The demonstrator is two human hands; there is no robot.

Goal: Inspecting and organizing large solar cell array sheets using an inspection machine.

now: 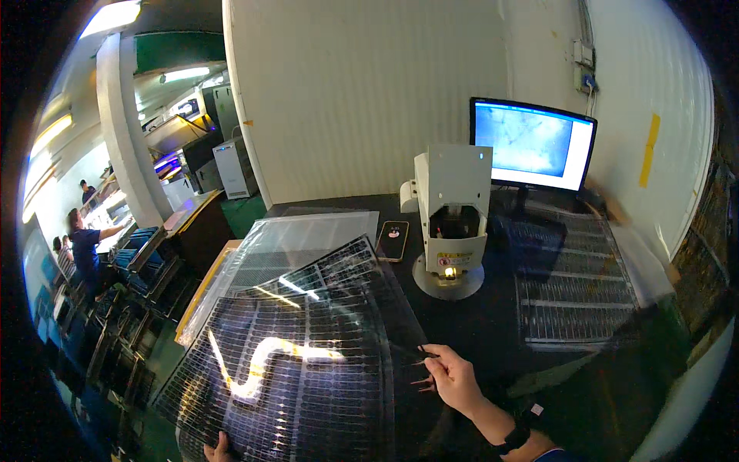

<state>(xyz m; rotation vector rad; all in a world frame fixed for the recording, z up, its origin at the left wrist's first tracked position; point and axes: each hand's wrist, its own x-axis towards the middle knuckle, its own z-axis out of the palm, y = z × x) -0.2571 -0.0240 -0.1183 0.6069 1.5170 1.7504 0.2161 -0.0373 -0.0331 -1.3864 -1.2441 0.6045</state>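
A large flexible clear sheet (308, 362) covered with a grid of small parts curves above the black table (493, 331), catching a bright reflection. My left hand (219, 449) shows only its fingertips at the lower edge of the picture, gripping the sheet's near edge. My right hand (456, 379) is at the sheet's right edge, fingers closed on a few thin dark sticks (425, 369) that point left toward the sheet. Whether this hand also pinches the sheet is hidden. A black band sits on my right wrist.
A white boxy device (453, 219) with a lit opening stands on a round base mid-table. Behind it is a glowing monitor (533, 144). A phone (392, 240) lies beside more clear sheets (308, 235). Gridded sheets (573, 296) lie at the right. People work at benches far left (85, 246).
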